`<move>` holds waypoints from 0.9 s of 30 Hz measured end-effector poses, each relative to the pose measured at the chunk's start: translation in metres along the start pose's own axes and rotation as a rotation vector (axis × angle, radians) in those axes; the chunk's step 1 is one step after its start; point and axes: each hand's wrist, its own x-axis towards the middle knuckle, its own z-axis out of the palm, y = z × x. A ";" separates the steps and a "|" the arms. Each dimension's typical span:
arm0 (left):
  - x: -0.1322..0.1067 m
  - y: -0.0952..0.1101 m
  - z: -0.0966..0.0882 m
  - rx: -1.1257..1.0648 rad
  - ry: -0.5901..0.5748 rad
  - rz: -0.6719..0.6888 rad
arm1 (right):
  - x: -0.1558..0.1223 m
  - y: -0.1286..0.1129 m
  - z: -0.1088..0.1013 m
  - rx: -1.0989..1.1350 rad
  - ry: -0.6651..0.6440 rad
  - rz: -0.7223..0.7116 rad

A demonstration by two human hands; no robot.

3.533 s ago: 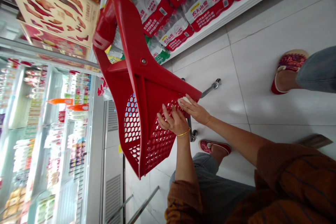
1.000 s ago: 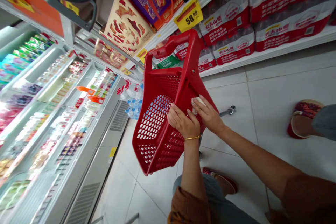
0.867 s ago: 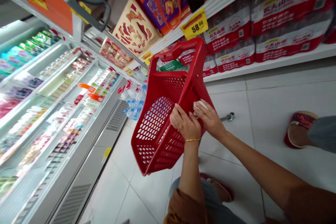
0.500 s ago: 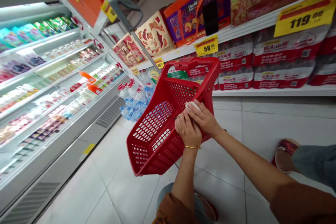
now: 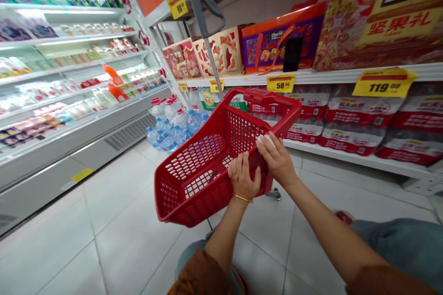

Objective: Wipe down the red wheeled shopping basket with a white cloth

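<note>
The right hand (image 5: 277, 159) is closed narrowly around a small white wad (image 5: 265, 140), its material too small to tell, and presses it against the upper rim of a red plastic shopping basket (image 5: 194, 198). The left hand (image 5: 244, 177), a thin gold bangle (image 5: 242, 198) at its wrist, sits just beside it, with the fingers (image 5: 238, 163) curled against the basket's near side. The basket is tilted and held clear of the floor in front of the person, with its red handle (image 5: 265, 97) at the far end. Below it, a metal caster (image 5: 273, 195) stands on the white tile floor (image 5: 104, 249). Farther right, a white shelf (image 5: 363, 150) carries shrink-wrapped packs of bottled water (image 5: 353, 131), with yellow price tags (image 5: 384, 82) along its edge and gift boxes (image 5: 280, 41) above. Clear water bottles (image 5: 169, 131) are stacked beyond the basket, and a refrigerated display case (image 5: 69, 101) runs along the left. A denim-covered leg (image 5: 398, 244) shows at near right.
</note>
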 end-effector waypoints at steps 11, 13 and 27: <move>-0.006 -0.002 -0.018 -0.059 0.021 0.031 | 0.014 0.004 -0.038 -0.029 -0.167 -0.037; -0.008 -0.005 -0.020 -0.063 0.013 0.025 | 0.016 0.000 -0.041 -0.020 -0.184 -0.038; -0.002 -0.003 -0.036 -0.069 0.116 -0.072 | 0.010 -0.028 -0.044 0.042 -0.100 -0.011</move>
